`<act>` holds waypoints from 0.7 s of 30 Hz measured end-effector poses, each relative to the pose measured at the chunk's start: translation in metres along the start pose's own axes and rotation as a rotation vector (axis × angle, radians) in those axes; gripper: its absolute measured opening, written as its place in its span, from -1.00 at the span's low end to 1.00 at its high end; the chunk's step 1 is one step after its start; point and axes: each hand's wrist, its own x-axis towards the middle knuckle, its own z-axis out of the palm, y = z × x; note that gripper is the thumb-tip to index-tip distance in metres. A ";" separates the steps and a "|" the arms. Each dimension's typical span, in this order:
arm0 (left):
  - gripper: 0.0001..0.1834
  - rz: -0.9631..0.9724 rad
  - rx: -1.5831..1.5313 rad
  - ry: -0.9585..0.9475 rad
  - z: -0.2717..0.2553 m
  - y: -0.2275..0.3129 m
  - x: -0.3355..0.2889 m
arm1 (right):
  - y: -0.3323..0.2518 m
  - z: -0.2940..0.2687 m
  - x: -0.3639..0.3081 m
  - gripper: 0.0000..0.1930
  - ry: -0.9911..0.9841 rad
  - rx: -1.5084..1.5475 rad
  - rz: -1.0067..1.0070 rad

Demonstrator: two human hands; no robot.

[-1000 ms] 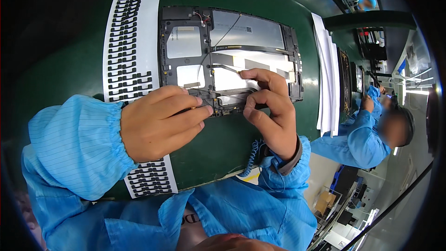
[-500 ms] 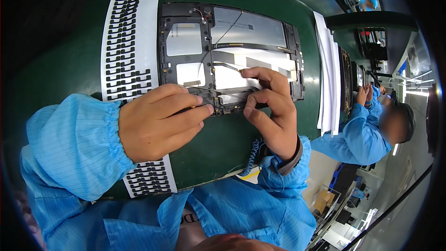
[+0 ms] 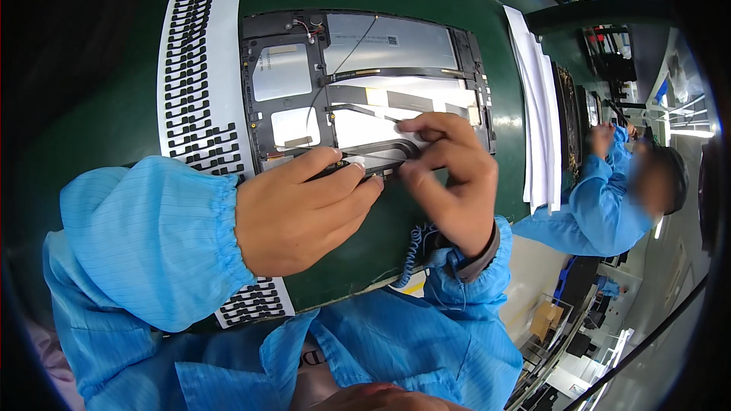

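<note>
An opened tablet-like device [image 3: 311,157] lies on the green bench, with silver panels, thin wires and black flat cables showing. My left hand [image 3: 301,209] reaches over its near edge with fingers stretched out, fingertips resting on the black frame; its thumb is hidden. Toward the device's near right part, my right hand [image 3: 461,183] has bent fingers, with thumb and a finger drawn close together. A curved black strip [image 3: 400,144] runs up to those fingers. Whatever they pinch is too small and blurred to make out.
A white sheet [image 3: 228,11] with rows of small black bracket-shaped pieces lies left of the device, partly under my left arm. White paper strips [image 3: 537,122] lie to the right. A blue coiled cord [image 3: 413,251] hangs by my right wrist. Farther right, a co-worker in blue [image 3: 601,190] works.
The device has shifted slightly left in view. My left hand has slid right along its near edge, closer to my right hand, which stays near the same part.
</note>
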 end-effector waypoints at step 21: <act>-0.73 0.046 0.027 0.052 0.006 -0.004 -0.003 | 0.001 0.003 -0.007 -0.83 0.031 -0.205 -0.251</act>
